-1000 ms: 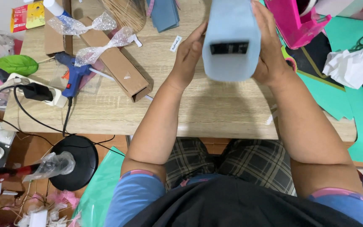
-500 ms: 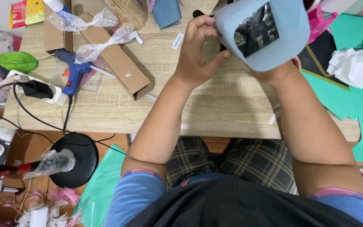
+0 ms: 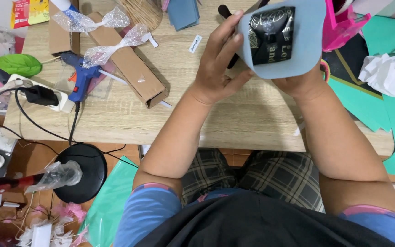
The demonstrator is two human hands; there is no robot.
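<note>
Light-blue felt piece [image 3: 282, 41] w/ a black printed patch is held up over the wooden table [image 3: 234, 114] by both hands.

L hand [image 3: 218, 68] is wrapped on the felt's left edge, fingers stretched up along it and thumb pressed in at the lower edge; R hand [image 3: 300, 82] is set under the felt's bottom edge, mostly hidden by it, so its exact hold can't be told beyond contact. Felt is tilted, patch side faced toward the camera, above the table's far right part, just beside a pink box [image 3: 344, 27]. Further left on the table are laid a long cardboard box [image 3: 129, 64], a blue glue gun [image 3: 81, 77] & a white power strip [image 3: 46, 98], well apart from the hands.
</note>
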